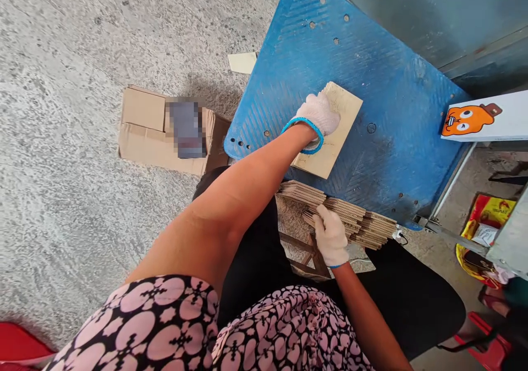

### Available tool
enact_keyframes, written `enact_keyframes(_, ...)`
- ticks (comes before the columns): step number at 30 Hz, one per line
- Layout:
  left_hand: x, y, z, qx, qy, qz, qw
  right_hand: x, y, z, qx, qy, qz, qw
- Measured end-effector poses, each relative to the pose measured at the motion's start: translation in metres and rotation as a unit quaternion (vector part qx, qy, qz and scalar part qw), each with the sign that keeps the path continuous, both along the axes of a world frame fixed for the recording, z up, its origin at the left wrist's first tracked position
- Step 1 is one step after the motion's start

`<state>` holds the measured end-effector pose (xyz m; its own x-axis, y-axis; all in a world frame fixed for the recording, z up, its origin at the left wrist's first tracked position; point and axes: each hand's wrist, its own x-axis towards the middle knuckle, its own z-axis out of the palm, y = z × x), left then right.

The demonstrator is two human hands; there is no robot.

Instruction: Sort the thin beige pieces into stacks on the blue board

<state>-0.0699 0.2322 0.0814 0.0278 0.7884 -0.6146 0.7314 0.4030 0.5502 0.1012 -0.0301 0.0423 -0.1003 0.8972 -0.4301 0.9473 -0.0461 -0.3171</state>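
My left hand [318, 114], in a white knit glove with a blue cuff, is closed and rests on a pale rectangular board [345, 107] that appears to be a stack of thin sheets. Whatever its fingers may grip is hidden. The board lies on a blue plastic tabletop [396, 96]. Nearer my body, my right hand [331, 236], gloved too, reaches to the edges of stacked thin boards [375, 231] below the table's near edge. Its fingers are stretched out and slightly apart, touching or very near those edges. Its thumb is not clearly visible.
A cardboard box [142, 148] with a blurred dark object on it stands left of the table. At the right sits a white box with an orange cartoon face [470, 119]. A yellow-red bag [490, 211] and a red stool [487, 341] are lower right. A pale scrap [242, 62] lies on the floor.
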Motion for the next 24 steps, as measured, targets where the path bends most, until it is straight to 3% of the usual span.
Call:
enact_keyframes(4,0.005,-0.002,0.002,0.018,-0.029,0.001,0.999,-0.015,0.002,-0.006,-0.048,-0.085,0.095,0.991)
enact_keyframes(10,0.008,-0.003,0.000,0.034,-0.074,-0.010,0.997,-0.027,0.008,-0.013,-0.059,-0.170,0.129,0.975)
enact_keyframes(18,0.006,-0.003,0.006,0.022,-0.060,-0.012,0.998,-0.029,0.013,-0.011,-0.035,-0.151,0.134,0.979)
enact_keyframes(24,0.007,-0.002,0.000,0.038,-0.056,-0.023,0.997,-0.027,-0.011,-0.017,-0.087,-0.073,0.148,0.982)
